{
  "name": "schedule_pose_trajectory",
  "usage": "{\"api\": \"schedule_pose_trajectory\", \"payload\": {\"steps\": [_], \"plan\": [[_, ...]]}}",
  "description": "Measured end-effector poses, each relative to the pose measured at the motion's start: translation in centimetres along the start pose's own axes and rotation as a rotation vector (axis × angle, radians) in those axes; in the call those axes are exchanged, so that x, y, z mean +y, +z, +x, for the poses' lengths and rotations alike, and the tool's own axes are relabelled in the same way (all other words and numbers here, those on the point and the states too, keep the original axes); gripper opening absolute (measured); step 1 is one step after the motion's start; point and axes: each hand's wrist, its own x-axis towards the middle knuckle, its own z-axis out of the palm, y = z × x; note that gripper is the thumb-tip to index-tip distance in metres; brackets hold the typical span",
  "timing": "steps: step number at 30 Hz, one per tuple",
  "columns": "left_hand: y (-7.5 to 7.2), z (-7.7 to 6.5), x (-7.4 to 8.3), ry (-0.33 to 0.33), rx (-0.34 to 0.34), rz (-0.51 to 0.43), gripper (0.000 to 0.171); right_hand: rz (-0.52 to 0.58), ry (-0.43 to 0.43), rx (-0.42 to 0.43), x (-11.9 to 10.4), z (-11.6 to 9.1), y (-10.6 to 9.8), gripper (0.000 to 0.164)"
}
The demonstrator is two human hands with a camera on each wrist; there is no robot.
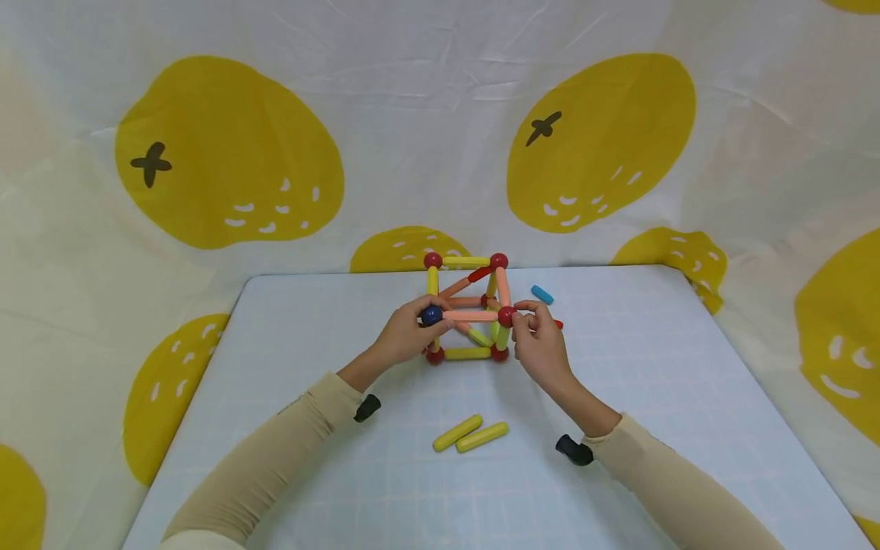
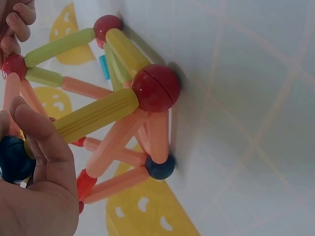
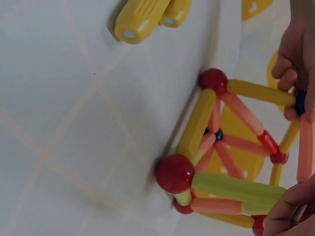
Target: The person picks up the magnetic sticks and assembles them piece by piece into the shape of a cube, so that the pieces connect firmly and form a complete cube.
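A cube-shaped frame of magnetic sticks and balls stands on the table, with red balls at most corners and diagonal sticks inside. My left hand [image 1: 406,332] holds the dark blue ball [image 1: 431,315] at its upper front left corner. At the upper front right corner, my right hand [image 1: 545,347] pinches a red ball [image 1: 506,316]. A pink stick [image 1: 470,315] spans these two balls. Below, a yellow stick [image 1: 467,354] joins the bottom front red balls. The left wrist view shows a yellow upright stick [image 2: 98,113] beside the left fingers; a green upright [image 3: 236,189] reaches the right hand in the right wrist view.
Two loose yellow sticks [image 1: 483,437] lie side by side on the pale table [image 1: 330,489], nearer than the frame. Behind the right hand are a short blue stick [image 1: 541,294] and a partly hidden red piece [image 1: 559,325]. A fruit-patterned cloth [image 1: 426,153] hangs behind.
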Motion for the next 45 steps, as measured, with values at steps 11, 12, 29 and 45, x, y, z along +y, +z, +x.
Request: {"api": "schedule_pose_trajectory", "payload": {"steps": [11, 12, 29, 45], "plan": [[0.1, -0.3, -0.1, 0.01, -0.015, -0.027, 0.034, -0.168, 0.344, 0.054, 5.7, 4.3, -5.1, 0.053], [0.1, -0.3, -0.2, 0.01, -0.018, -0.034, 0.034, -0.169, 0.419, 0.037, 6.6, 4.9, -5.8, 0.055], [-0.5, -1.2, -0.5, 0.095, -0.051, -0.042, 0.057, 0.023, 0.63, -0.09, 9.9, 7.3, -7.0, 0.051], [0.2, -0.9, -4.2, -0.151, -0.119, 0.18, 0.056, 0.103, 0.559, -0.314, 6.9, 0.8, -3.1, 0.048]]}}
